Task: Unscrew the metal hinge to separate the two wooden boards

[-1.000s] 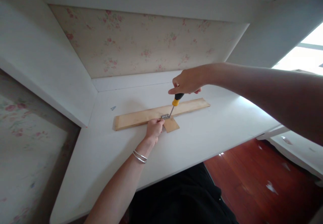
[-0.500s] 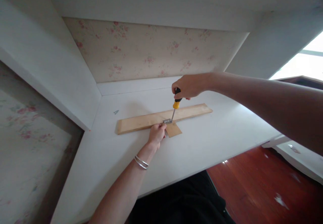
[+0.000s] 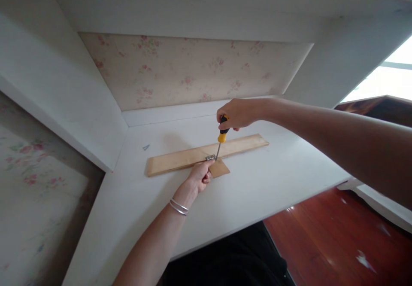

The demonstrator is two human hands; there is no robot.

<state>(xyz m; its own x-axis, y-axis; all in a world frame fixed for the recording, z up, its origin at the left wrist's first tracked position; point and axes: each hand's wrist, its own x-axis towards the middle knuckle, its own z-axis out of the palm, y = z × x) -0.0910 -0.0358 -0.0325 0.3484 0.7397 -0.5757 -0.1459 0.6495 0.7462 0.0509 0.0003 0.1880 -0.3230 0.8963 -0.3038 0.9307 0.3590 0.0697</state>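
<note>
A long pale wooden strip lies across the white desk. A small square wooden piece sits against its near edge, joined by a small metal bracket. My right hand grips the black and yellow handle of a screwdriver, its tip down on the bracket. My left hand, with thin bangles on the wrist, pinches the small piece and the bracket's near edge.
A small blue-grey screw or plug lies on the desk at the back left. White side panels and floral wallpaper enclose the desk alcove. Red wooden floor lies to the lower right, past the desk's front edge.
My right hand has closed fully round the screwdriver handle and turned it. My left hand shifted slightly nearer on the small piece. The view tilted a little.
</note>
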